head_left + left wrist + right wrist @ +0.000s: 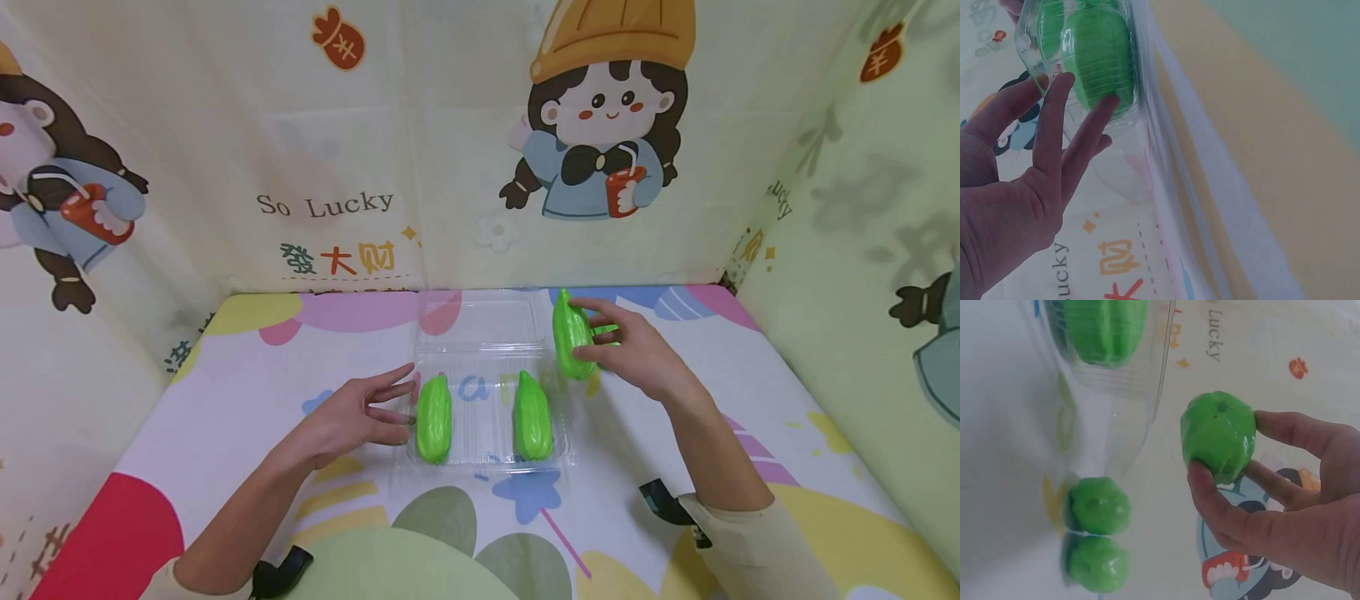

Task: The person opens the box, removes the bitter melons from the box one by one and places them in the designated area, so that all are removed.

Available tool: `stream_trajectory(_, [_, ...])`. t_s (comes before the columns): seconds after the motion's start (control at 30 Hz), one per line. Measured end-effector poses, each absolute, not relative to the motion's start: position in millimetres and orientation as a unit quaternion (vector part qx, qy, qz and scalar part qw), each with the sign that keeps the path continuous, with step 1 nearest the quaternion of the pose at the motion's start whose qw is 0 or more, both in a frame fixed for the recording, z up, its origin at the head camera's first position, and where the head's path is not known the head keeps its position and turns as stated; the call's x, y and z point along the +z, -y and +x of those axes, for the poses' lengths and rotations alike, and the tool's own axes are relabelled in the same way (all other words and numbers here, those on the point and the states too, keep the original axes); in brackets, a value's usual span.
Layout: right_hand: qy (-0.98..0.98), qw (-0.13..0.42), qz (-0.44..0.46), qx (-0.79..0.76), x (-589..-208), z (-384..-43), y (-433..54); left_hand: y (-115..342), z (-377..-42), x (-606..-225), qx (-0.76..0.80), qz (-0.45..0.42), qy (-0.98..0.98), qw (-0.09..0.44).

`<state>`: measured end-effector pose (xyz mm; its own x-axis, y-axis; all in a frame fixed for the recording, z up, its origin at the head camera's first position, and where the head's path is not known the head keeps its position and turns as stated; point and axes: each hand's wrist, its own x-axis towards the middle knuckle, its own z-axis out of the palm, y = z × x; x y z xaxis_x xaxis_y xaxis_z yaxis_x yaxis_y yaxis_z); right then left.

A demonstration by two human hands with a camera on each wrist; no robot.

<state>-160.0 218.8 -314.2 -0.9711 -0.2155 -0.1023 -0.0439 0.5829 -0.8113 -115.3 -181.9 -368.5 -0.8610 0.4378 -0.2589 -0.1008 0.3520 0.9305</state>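
Observation:
My right hand (pixel 637 350) pinches a green ribbed toy vegetable (pixel 572 337), long with a pointed tip, between thumb and fingers. It is held in the air beside the right back part of a clear plastic clamshell box (pixel 480 457). Inside that box two similar green toy vegetables stand apart, one at the left (pixel 434 421) and one at the right (pixel 533 417). The left hand (pixel 356 421) rests its extended fingertips against the box's left side. In the right wrist view, two more green toy vegetables (pixel 1100 505) (pixel 1099 564) lie side by side on the table.
The box's transparent lid (pixel 480 321) lies folded back towards the rear wall. A patterned cloth covers the table (pixel 247 417), and printed curtains (pixel 450 125) close off the back and sides. Black straps (pixel 663 502) sit at both wrists.

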Motion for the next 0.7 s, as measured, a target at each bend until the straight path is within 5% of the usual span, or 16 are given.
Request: stream_trajectory(0.7, [-0.893, 0.09, -0.029, -0.439, -313.2, -169.2, -241.7, 182.9, -115.5, -367.9, 0.552, 0.109, -0.791, 0.24])
